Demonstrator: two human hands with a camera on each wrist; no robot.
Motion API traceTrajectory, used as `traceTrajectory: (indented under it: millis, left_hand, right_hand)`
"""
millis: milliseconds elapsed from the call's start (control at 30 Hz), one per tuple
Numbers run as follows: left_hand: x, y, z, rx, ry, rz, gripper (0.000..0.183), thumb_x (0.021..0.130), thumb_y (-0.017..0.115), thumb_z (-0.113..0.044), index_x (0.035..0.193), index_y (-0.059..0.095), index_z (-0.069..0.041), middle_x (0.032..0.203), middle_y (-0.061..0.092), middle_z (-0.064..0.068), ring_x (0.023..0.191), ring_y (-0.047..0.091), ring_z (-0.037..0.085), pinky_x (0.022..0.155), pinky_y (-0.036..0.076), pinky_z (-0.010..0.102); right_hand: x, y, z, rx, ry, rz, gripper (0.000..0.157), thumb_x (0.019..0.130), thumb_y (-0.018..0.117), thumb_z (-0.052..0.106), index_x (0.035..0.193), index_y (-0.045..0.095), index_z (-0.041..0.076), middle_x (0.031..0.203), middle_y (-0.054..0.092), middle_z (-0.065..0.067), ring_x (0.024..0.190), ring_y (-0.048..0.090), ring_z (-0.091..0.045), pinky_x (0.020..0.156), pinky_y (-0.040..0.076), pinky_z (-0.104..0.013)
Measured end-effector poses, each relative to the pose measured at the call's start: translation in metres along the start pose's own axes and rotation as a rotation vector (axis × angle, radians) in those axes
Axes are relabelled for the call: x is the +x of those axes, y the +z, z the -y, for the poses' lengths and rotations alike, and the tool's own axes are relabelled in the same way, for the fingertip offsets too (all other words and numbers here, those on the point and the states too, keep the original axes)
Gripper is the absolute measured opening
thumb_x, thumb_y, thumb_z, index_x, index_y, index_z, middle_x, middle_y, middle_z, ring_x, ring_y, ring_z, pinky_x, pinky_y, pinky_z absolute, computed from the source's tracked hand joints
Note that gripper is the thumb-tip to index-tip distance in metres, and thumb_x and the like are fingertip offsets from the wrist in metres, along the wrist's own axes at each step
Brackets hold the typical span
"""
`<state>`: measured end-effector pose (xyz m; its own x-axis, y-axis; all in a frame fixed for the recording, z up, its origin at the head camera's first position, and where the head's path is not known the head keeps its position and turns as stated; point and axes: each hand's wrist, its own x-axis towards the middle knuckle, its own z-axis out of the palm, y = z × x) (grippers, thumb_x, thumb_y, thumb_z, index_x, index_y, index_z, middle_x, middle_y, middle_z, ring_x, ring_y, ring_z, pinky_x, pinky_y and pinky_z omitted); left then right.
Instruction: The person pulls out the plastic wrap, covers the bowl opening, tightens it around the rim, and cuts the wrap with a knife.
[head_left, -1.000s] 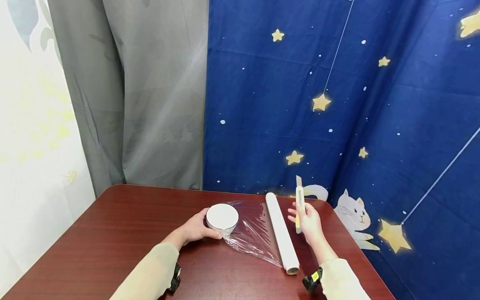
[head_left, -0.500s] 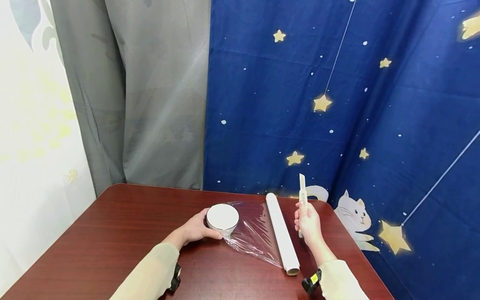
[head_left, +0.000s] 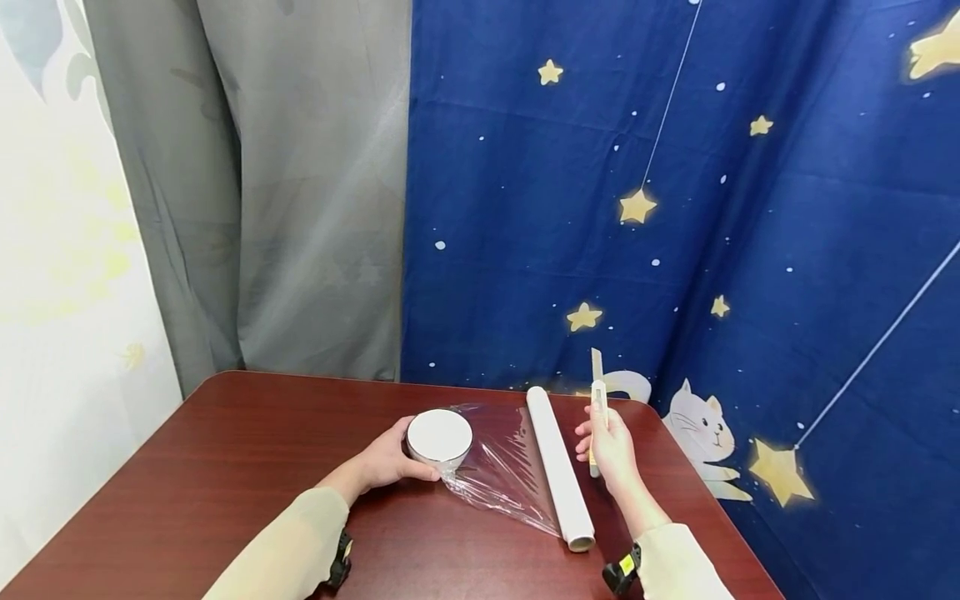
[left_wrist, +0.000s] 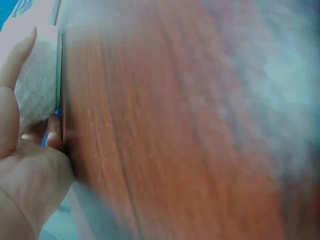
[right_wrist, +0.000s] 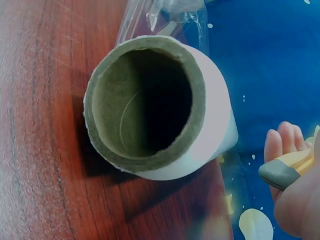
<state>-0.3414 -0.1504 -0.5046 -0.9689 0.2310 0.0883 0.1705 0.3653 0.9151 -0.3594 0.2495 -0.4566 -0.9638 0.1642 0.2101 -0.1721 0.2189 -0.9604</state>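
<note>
My left hand (head_left: pixel 384 460) curls round the side of a white round bowl (head_left: pixel 440 435) with a dark rim, thumb at the front. Clear cling film (head_left: pixel 504 482) clings to the bowl's side and stretches right to a white roll (head_left: pixel 559 471) lying on the table. To the right of that roll, my right hand (head_left: pixel 617 450) holds a utility knife (head_left: pixel 598 393) upright, its blade out and pointing up. The knife's grey end and yellow grip (right_wrist: pixel 295 162) show in the right wrist view. In the left wrist view, the bowl (left_wrist: pixel 37 75) is partly cut off.
The brown wooden table (head_left: pixel 262 483) has its far edge near a grey curtain (head_left: pixel 322 208) and a blue star-patterned curtain (head_left: pixel 525 208). The roll's hollow cardboard core (right_wrist: pixel 120 110) faces the right wrist camera.
The fingers of my right hand tightened round the knife and then loosened again, while the knife shifted slightly in the grip. My left hand, the bowl and the roll hold their places.
</note>
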Motion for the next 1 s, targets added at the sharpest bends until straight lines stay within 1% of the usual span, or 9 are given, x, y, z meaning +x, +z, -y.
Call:
traceTrajectory:
  millis: [133,267,367,467,633,700,800,900,1000]
  left_hand:
    - [0.0,0.0,-0.001,0.029,0.018,-0.004,0.111,0.069,0.106,-0.022,0.156,0.042,0.004,0.148,0.064,0.019,0.136,0.06,0.031,0.123,0.041,0.055]
    - [0.0,-0.002,-0.005,0.138,0.027,-0.019,0.112,0.067,0.107,-0.031,0.154,0.047,0.005,0.145,0.064,0.019,0.136,0.059,0.034,0.122,0.043,0.058]
    - [0.0,-0.003,-0.007,0.162,0.051,-0.01,0.11,0.067,0.106,-0.031,0.153,0.05,0.006,0.145,0.065,0.02,0.136,0.059,0.035,0.122,0.043,0.059]
    - [0.0,-0.004,-0.007,0.141,0.072,0.009,0.107,0.069,0.106,-0.028,0.153,0.049,0.007,0.146,0.066,0.02,0.136,0.061,0.034,0.122,0.044,0.057]
    - [-0.002,-0.009,-0.004,0.107,0.048,0.063,0.117,0.071,0.105,-0.025,0.159,0.036,0.01,0.152,0.058,0.026,0.13,0.066,0.031,0.115,0.05,0.048]
    - [-0.002,-0.013,-0.005,0.127,0.027,0.071,0.119,0.074,0.103,-0.03,0.162,0.033,0.01,0.152,0.057,0.027,0.127,0.067,0.031,0.111,0.052,0.046]
    - [0.0,-0.018,-0.009,0.204,-0.014,0.021,0.106,0.089,0.09,-0.048,0.163,0.037,0.007,0.153,0.057,0.028,0.131,0.064,0.037,0.115,0.051,0.054]
    - [0.006,-0.023,-0.018,0.318,-0.056,-0.059,0.092,0.103,0.063,-0.066,0.161,0.046,0.003,0.158,0.055,0.029,0.146,0.052,0.047,0.123,0.036,0.069]
    - [0.017,-0.024,-0.03,0.412,-0.068,-0.122,0.083,0.11,0.045,-0.068,0.157,0.053,0.0,0.162,0.054,0.028,0.156,0.043,0.049,0.125,0.024,0.076]
  right_hand:
    - [-0.001,0.0,0.0,0.016,0.014,0.012,0.045,0.12,0.045,0.033,0.143,0.051,-0.005,0.101,0.076,-0.018,0.064,0.074,-0.012,0.061,0.064,-0.029]
    - [-0.002,0.0,0.001,0.028,0.018,0.017,0.044,0.12,0.044,0.028,0.146,0.047,-0.007,0.107,0.076,-0.023,0.068,0.078,-0.014,0.063,0.066,-0.032]
    - [-0.002,-0.001,0.001,0.013,0.019,0.007,0.042,0.119,0.047,0.028,0.143,0.049,-0.006,0.106,0.073,-0.019,0.069,0.078,-0.016,0.063,0.066,-0.033]
    - [-0.001,0.0,0.001,-0.013,0.028,-0.004,0.036,0.118,0.051,0.029,0.134,0.053,-0.003,0.1,0.069,-0.011,0.069,0.078,-0.019,0.061,0.066,-0.033]
    - [-0.001,-0.001,-0.001,-0.039,0.048,-0.013,0.03,0.117,0.053,0.03,0.121,0.055,0.001,0.093,0.064,-0.008,0.067,0.077,-0.026,0.058,0.065,-0.034]
    - [-0.001,-0.002,-0.001,-0.042,0.05,-0.015,0.03,0.117,0.054,0.031,0.119,0.055,0.001,0.093,0.064,-0.011,0.066,0.076,-0.027,0.058,0.065,-0.034]
    - [0.0,-0.002,-0.001,-0.045,0.049,-0.013,0.032,0.117,0.054,0.033,0.119,0.055,0.001,0.095,0.064,-0.013,0.065,0.074,-0.025,0.058,0.065,-0.034]
    - [0.0,-0.002,0.001,-0.047,0.048,-0.007,0.032,0.117,0.054,0.032,0.12,0.055,0.0,0.094,0.063,-0.012,0.063,0.072,-0.02,0.057,0.065,-0.034]
    - [0.001,-0.001,0.003,-0.048,0.049,0.0,0.031,0.117,0.054,0.032,0.121,0.055,0.001,0.092,0.063,-0.009,0.063,0.071,-0.019,0.057,0.064,-0.034]
